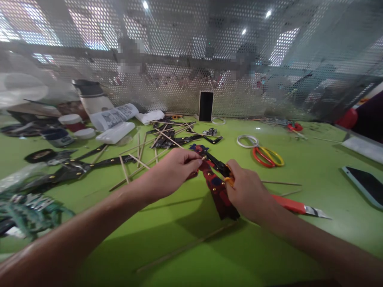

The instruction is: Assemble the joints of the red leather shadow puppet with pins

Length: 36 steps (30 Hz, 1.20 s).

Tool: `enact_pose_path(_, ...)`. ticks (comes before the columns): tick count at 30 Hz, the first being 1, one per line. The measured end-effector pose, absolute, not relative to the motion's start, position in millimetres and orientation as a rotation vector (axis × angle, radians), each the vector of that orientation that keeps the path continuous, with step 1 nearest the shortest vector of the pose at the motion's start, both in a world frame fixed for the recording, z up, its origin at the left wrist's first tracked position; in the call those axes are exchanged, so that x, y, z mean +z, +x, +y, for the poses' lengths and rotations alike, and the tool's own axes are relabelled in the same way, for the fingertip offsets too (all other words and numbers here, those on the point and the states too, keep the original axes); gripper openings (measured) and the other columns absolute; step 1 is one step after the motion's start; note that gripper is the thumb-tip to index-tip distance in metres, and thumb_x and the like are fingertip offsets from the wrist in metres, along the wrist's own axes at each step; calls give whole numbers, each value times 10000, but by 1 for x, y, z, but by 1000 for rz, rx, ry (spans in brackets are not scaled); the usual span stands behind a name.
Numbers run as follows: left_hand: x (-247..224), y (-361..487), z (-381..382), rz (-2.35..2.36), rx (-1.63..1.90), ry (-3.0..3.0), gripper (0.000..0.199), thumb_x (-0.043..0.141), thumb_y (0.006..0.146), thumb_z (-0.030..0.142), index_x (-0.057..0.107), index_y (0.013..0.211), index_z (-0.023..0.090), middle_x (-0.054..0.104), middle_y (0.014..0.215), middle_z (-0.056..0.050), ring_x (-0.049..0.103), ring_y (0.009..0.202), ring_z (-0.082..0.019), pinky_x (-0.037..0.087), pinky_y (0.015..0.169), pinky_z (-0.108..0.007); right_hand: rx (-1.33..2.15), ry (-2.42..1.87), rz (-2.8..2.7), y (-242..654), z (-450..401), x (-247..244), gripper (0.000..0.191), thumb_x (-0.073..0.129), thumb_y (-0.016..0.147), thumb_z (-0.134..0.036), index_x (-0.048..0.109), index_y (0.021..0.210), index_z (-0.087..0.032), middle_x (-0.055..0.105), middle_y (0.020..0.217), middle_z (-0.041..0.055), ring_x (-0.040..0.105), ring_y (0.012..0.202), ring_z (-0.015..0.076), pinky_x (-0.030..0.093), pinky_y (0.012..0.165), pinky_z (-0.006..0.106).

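Near the middle of the green table, my left hand (176, 171) pinches the upper part of a dark red and blue studded piece (216, 181). A small pale bit shows at its fingertips. My right hand (249, 189) is closed around the orange handles of black-bladed scissors (218, 164). Their blades point up and left toward my left fingertips, over the red piece. The lower end of the piece hangs down beside my right hand. Whether the blades touch anything is too small to tell.
Thin wooden sticks (169, 137) and black jointed parts (70, 169) lie behind and left. A red-handled knife (290, 204) and a phone (365, 185) lie right. Coloured rings (263, 156) are behind my right hand. A perforated screen (179, 87) stands at the back.
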State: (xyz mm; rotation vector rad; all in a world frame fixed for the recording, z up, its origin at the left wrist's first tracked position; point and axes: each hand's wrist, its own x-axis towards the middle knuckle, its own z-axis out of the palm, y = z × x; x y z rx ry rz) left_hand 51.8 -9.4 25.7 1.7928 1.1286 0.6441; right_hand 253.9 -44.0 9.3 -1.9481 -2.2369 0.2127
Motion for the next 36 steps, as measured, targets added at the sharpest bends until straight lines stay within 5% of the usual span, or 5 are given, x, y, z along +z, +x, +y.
enact_pose_path(8,21,46,-4,1006,692,1968,237,442,993,343,547,859,177,555,650,42,474,548,-81,380,524,-194,212,-1884,-2214,257,-43,9,77,486,865,-152,468,929,-192,588,681,28,464,576,153,254,549,262)
enact_pose_path(17,31,39,0,1100,663,2028,332,559,939,388,676,741,149,620,635,3,472,543,-85,351,509,-203,220,-1862,-2228,256,-44,10,90,489,858,-169,422,897,-213,563,677,17,482,564,168,264,546,276)
enact_pose_path(24,37,37,0,908,647,1928,310,521,986,267,658,741,135,525,540,34,414,460,-50,299,454,-170,95,-1809,-2226,254,-49,7,128,481,796,-171,419,901,-211,508,602,0,474,512,178,254,516,272)
enact_pose_path(36,28,30,2,583,544,1531,311,577,982,355,639,775,130,388,557,45,338,473,-58,291,456,-196,-248,-1688,-2274,261,-51,4,214,488,720,-155,459,931,-180,458,574,3,456,522,201,265,524,289)
